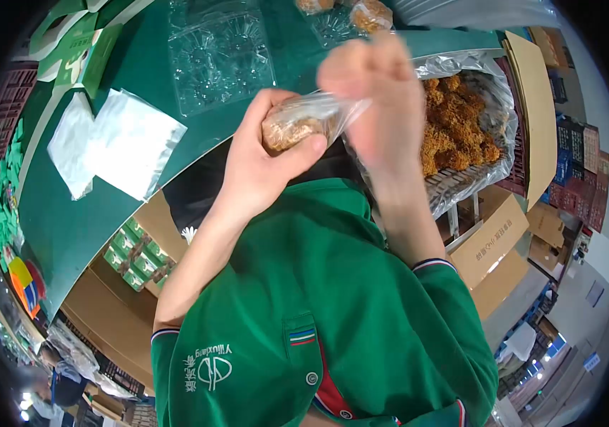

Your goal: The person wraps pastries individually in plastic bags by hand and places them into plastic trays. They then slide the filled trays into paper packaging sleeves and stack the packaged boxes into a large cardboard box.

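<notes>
My left hand [265, 156] is wrapped round a clear plastic bag [329, 110] with a brown, shaggy-coated food ball [289, 133] inside it. The bag's loose end points right, towards my right hand. Smeared by motion, my right hand [382, 96] is raised beside that end; whether its fingers grip the film, I cannot tell. Further left on the green table lie flat stacks of clear-white plastic bags [130, 142]. Beyond my hands sits a clear plastic tray [222, 60] with moulded round hollows.
At the right, a plastic-lined crate [507, 135] holds a heap of brown shaggy food balls [457, 132]. Another clear tray [334, 27] holds wrapped balls at the far edge. Green printed cartons [87, 57] stand at the upper left; cardboard boxes [493, 238] are beside me.
</notes>
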The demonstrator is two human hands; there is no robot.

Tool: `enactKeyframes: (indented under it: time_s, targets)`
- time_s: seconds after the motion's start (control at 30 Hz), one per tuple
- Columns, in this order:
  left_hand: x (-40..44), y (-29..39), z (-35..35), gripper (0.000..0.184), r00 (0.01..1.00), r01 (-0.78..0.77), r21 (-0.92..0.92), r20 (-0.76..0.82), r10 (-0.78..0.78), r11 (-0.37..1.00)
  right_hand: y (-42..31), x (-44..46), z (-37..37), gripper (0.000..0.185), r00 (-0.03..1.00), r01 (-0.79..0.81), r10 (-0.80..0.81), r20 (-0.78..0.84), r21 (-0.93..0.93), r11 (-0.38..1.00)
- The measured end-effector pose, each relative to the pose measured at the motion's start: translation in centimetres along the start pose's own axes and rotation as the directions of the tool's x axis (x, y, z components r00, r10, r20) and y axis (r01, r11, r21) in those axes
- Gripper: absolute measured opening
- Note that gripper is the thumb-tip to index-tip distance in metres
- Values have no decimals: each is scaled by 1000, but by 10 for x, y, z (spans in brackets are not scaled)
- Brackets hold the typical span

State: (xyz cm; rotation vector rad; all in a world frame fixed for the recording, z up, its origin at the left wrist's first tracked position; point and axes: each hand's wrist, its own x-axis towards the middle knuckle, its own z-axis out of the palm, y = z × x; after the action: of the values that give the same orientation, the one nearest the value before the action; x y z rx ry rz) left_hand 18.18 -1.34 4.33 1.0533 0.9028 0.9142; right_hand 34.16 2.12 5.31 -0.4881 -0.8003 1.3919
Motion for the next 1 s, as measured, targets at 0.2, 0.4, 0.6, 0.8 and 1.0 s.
enactKeyframes:
  time_s: [0.2, 0.4, 0.6, 0.8, 1.0]
  targets:
    - [-3, -4, -24, 63, 941, 335, -591, 173, -290, 734, -57, -1, -18, 13, 999, 16, -34, -35, -410, 912]
    - [-1, -17, -8, 51, 763, 646, -658, 576, -293, 387, 3, -37, 7, 19, 965, -86, 239, 105, -736, 671]
    - [-7, 5, -6, 38, 995, -25, 96, -89, 33, 995, 9, -26, 2, 38, 1000, 23, -12, 20, -945, 327]
    - [-7, 11, -10, 67, 997, 80, -368, 50, -66, 927, 21, -36, -7, 40, 987, -162, 114, -116, -761, 628]
    - [-6, 5, -18, 56, 903, -308, 680, -10, 429, 665, 40, -35, 9, 22, 957, -282, 141, -254, -700, 655]
